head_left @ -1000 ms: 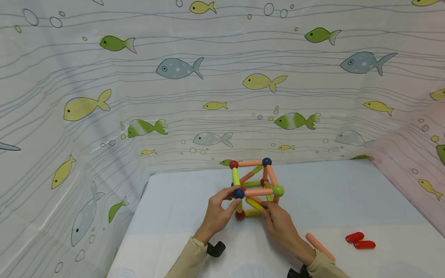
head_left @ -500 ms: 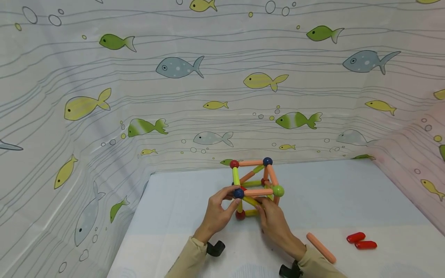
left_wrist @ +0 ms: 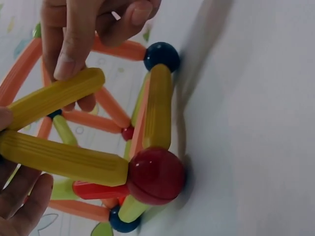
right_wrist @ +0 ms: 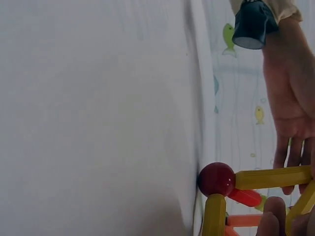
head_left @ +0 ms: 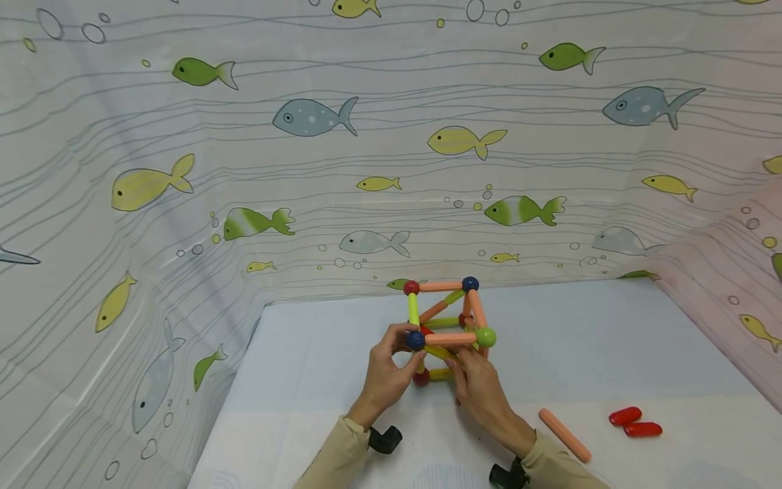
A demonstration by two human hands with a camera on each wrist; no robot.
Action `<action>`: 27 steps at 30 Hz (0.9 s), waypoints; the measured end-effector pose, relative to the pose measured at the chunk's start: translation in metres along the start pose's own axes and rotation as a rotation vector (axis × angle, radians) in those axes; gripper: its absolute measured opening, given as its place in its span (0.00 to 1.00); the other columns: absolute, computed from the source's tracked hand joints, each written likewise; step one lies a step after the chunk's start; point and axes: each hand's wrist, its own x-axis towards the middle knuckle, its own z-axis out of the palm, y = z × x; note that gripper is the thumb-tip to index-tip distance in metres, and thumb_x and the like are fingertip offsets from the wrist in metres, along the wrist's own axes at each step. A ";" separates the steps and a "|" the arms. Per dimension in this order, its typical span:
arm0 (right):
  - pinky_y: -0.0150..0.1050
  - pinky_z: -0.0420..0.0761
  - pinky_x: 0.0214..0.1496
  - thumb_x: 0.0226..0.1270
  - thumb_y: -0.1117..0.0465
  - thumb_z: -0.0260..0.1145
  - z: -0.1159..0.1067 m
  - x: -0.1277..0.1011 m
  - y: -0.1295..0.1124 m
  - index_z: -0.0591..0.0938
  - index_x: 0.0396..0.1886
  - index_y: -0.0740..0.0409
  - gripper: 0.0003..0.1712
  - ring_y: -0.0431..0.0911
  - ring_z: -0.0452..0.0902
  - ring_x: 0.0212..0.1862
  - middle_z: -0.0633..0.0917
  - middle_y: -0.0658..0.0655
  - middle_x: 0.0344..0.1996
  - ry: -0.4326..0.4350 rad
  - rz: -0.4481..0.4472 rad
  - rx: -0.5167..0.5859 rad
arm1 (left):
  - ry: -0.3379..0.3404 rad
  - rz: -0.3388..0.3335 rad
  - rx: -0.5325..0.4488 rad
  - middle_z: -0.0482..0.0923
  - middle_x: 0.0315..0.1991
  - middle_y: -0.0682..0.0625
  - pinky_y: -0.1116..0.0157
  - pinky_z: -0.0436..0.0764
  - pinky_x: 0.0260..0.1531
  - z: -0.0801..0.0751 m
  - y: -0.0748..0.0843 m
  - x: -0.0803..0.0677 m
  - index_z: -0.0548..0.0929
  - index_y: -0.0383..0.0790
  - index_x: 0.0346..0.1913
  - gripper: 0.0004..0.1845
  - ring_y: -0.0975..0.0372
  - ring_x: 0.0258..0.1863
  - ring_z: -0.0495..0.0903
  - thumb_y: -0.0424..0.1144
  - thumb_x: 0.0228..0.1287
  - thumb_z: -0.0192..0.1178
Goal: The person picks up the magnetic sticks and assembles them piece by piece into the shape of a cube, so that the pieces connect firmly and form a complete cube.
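A cube-like frame of magnetic rods and balls stands on the table, its near lower corner a dark red ball [left_wrist: 156,176]. My left hand [head_left: 385,377] holds the dark blue ball [head_left: 415,340] at the near upper left corner between thumb and fingers. Just right of it, my right hand [head_left: 487,394] pinches a yellow magnetic rod [left_wrist: 61,93]. That rod slants under the front orange rod [head_left: 451,338], its far end right at the blue ball. A green ball [head_left: 485,337] marks the near upper right corner. In the right wrist view, my right hand's fingertips [right_wrist: 274,216] show at the bottom edge.
To the right of my right forearm lies a loose orange rod [head_left: 565,435]. Two short red rods [head_left: 635,422] lie farther right on the white-covered table [head_left: 293,367]. A fish-patterned cloth [head_left: 379,204] hangs behind and along both sides.
My right hand has moved left with the yellow rod, bringing the rod's end up to the blue ball. My left hand keeps its hold; the frame has shifted only slightly.
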 end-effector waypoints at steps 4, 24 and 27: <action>0.28 0.81 0.33 0.67 0.75 0.73 -0.011 -0.008 -0.002 0.81 0.65 0.64 0.27 0.34 0.79 0.32 0.88 0.63 0.54 0.013 -0.069 -0.036 | 0.017 -0.018 -0.027 0.86 0.49 0.48 0.62 0.89 0.50 0.005 -0.001 -0.001 0.77 0.40 0.63 0.25 0.56 0.46 0.88 0.26 0.66 0.71; 0.54 0.86 0.41 0.63 0.62 0.79 -0.198 -0.040 0.111 0.90 0.51 0.56 0.16 0.49 0.86 0.42 0.91 0.52 0.43 -0.465 0.287 -0.347 | -0.022 -0.078 -0.073 0.85 0.52 0.46 0.62 0.87 0.54 0.007 -0.001 -0.001 0.73 0.38 0.65 0.26 0.57 0.50 0.88 0.29 0.68 0.70; 0.64 0.85 0.47 0.60 0.66 0.79 -0.218 -0.046 0.130 0.90 0.52 0.58 0.19 0.56 0.85 0.46 0.90 0.59 0.47 -0.567 0.360 -0.354 | -0.015 -0.067 -0.079 0.86 0.53 0.45 0.62 0.87 0.54 0.008 -0.001 -0.001 0.72 0.39 0.66 0.26 0.55 0.50 0.88 0.29 0.69 0.70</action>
